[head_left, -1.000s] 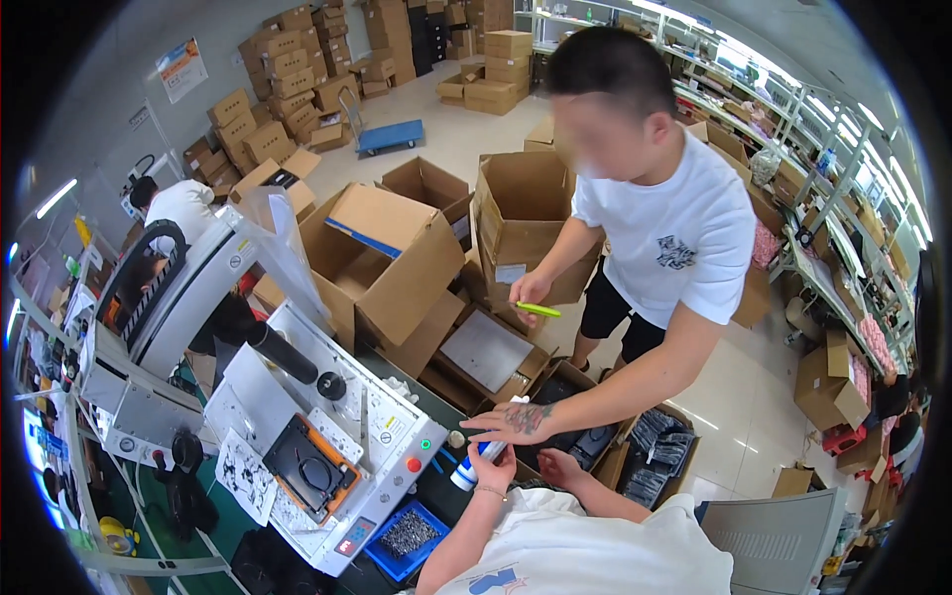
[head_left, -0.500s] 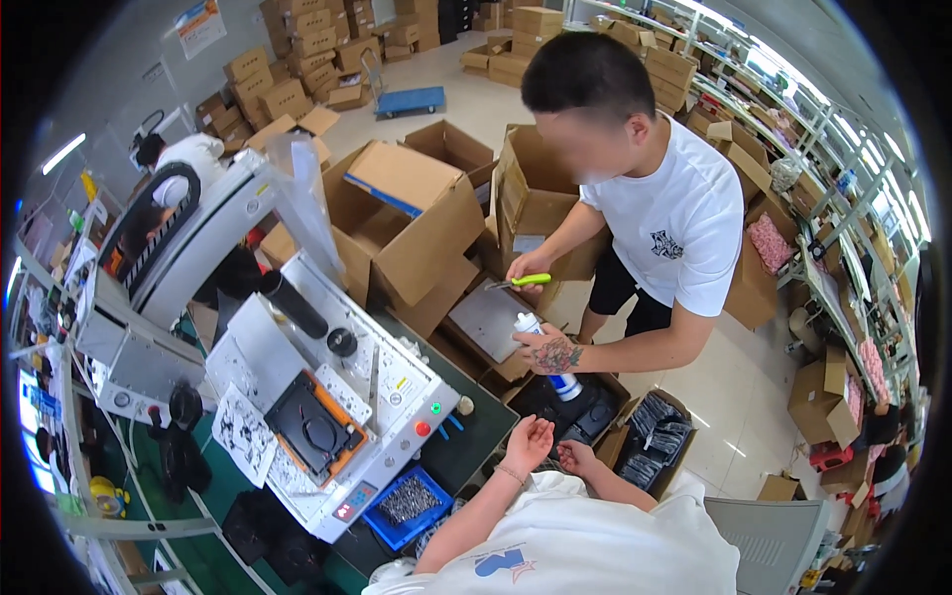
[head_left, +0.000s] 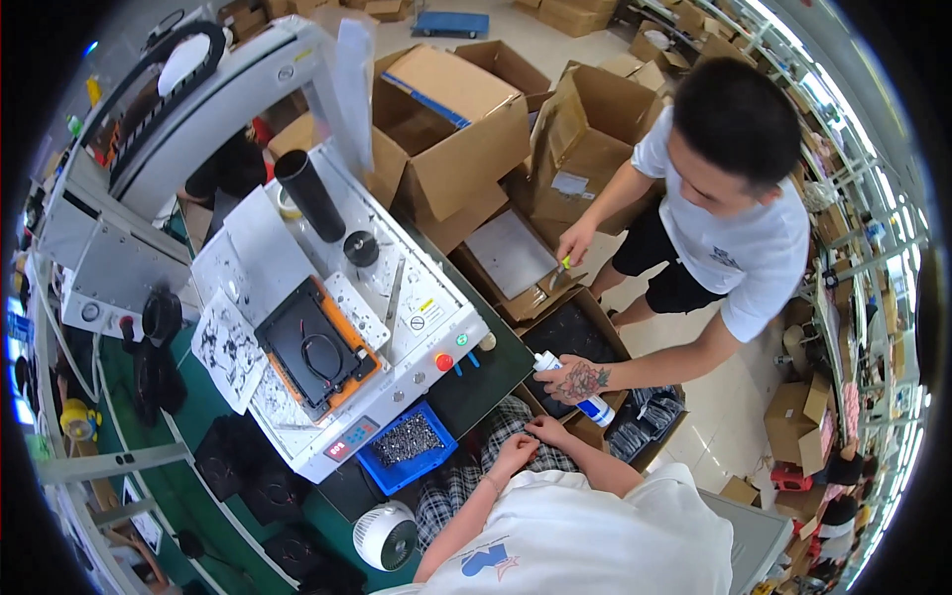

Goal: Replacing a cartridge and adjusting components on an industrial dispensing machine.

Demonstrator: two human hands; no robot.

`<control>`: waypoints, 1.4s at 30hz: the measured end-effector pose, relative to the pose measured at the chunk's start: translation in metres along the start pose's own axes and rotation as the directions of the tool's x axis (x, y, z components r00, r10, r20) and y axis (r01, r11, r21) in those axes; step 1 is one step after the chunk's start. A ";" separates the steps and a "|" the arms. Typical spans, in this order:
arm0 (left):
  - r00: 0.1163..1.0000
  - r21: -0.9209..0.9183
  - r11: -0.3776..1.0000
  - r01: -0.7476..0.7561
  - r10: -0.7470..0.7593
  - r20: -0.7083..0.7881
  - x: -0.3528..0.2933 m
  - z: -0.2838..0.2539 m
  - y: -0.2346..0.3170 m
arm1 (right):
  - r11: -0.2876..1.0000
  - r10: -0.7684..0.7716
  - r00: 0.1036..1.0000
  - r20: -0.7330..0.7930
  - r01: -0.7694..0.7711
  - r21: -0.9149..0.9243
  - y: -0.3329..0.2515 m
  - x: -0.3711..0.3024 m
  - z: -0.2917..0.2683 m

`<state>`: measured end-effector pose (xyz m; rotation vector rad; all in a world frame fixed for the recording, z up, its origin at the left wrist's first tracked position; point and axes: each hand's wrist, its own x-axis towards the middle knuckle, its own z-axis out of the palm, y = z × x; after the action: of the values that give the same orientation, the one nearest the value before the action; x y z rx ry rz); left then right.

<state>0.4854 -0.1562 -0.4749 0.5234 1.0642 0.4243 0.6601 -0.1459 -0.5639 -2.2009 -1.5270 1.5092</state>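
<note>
White-and-blue tube (head_left: pixel 597 411), probably light, firm and slippery, best gripped mid-barrel, is filling a co-worker's hand (head_left: pixel 577 381) while left hand (head_left: pixel 516 453) and right hand (head_left: pixel 545 429) are resting close together, grip unclear.

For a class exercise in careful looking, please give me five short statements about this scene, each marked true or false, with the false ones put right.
1. A co-worker's hand grips a bottle. True.
2. The wearer's left hand and right hand are spread wide apart. False: they are close together, with plaid cloth behind them.
3. The blue tray holds small metal parts. True.
4. The fan is orange all over. False: it has a white body and a dark front.
5. The red button is on the white machine. True.
</note>
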 end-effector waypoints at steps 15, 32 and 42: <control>0.866 0.656 0.741 0.144 0.227 -0.446 0.124 -0.119 -0.254 | 0.522 -0.296 0.949 0.114 0.260 -0.812 -0.027 0.095 0.096; 0.991 0.569 0.811 -0.136 0.111 0.079 0.187 -0.115 -0.254 | 0.726 -0.523 0.850 -0.063 0.405 -0.556 0.035 0.139 0.094; 0.956 0.685 0.680 -0.261 0.082 0.282 0.221 -0.191 -0.226 | 0.723 -0.637 0.743 -0.204 0.484 -0.492 0.019 0.168 0.122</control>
<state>0.4248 -0.1746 -0.8392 1.3623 0.9292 0.0783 0.5878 -0.0841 -0.7499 -1.7352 -2.2408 0.5889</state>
